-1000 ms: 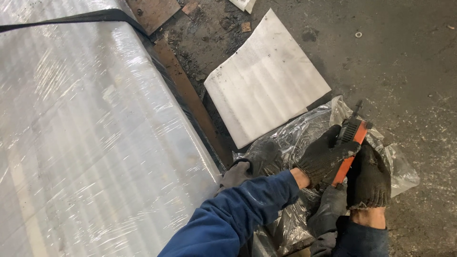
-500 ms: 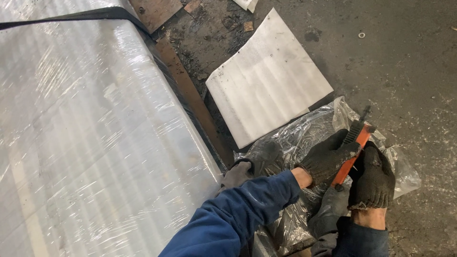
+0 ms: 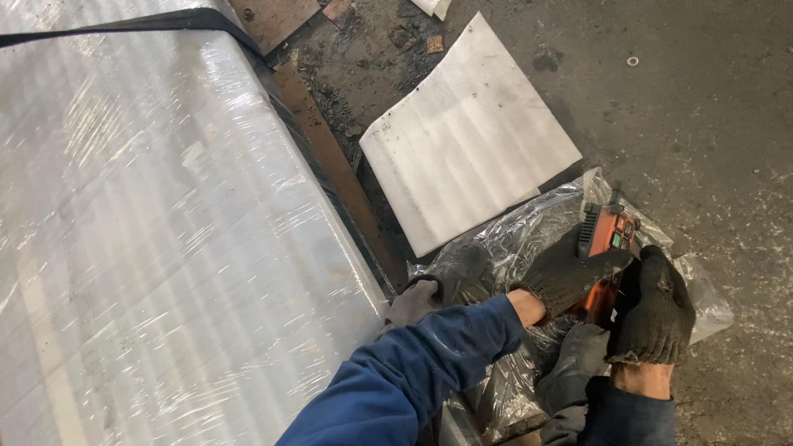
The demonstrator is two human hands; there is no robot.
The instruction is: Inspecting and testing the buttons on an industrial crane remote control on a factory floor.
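Both of my hands wear black knit gloves and close around an orange and black hand-held device (image 3: 609,233). My left hand (image 3: 568,274), on a blue sleeve, grips its left side. My right hand (image 3: 657,310) wraps its lower right end. The device is held just above a crumpled clear plastic bag (image 3: 504,244) on the floor. Two grey gloves lie on the bag, one (image 3: 411,303) by my left forearm, the other (image 3: 578,363) below my hands.
A large block wrapped in clear stretch film (image 3: 165,231) fills the left side, with a black strap (image 3: 124,23) across its top. A white foam sheet (image 3: 467,136) lies on the dirty concrete floor (image 3: 710,124). A rusty metal strip (image 3: 326,157) runs along the block's edge.
My hands and the device have shifted only slightly over the bag. The grip looks the same.
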